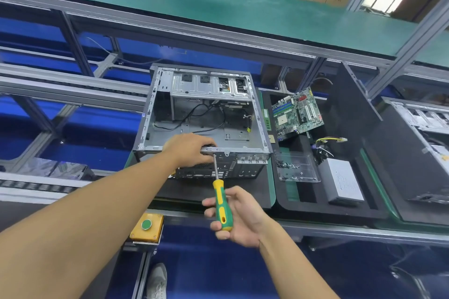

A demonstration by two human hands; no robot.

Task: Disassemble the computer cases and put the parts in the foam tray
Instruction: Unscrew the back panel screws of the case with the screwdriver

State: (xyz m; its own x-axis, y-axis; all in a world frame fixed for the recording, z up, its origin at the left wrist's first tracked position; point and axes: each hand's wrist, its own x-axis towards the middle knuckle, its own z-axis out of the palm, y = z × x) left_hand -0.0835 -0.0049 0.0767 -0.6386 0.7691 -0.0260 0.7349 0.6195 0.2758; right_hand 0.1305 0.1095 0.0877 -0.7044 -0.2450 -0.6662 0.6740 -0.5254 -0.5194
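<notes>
An open grey computer case (201, 114) lies on its side on the belt, with loose black cables inside. My left hand (192, 149) grips the near rear edge of the case. My right hand (239, 216) holds a green and yellow screwdriver (221, 204); its shaft points up at the case's rear panel beside my left fingers. To the right sits the black foam tray (345, 211) with a green motherboard (297, 114), a grey power supply (342, 182) with its wires, and a clear box of screws (295, 167).
A second opened case (422, 124) lies at the far right. A yellow box with a green button (146, 226) sits at the belt's near edge. A green shelf (218, 2) runs above, with aluminium frame posts. My shoe (158, 279) shows below.
</notes>
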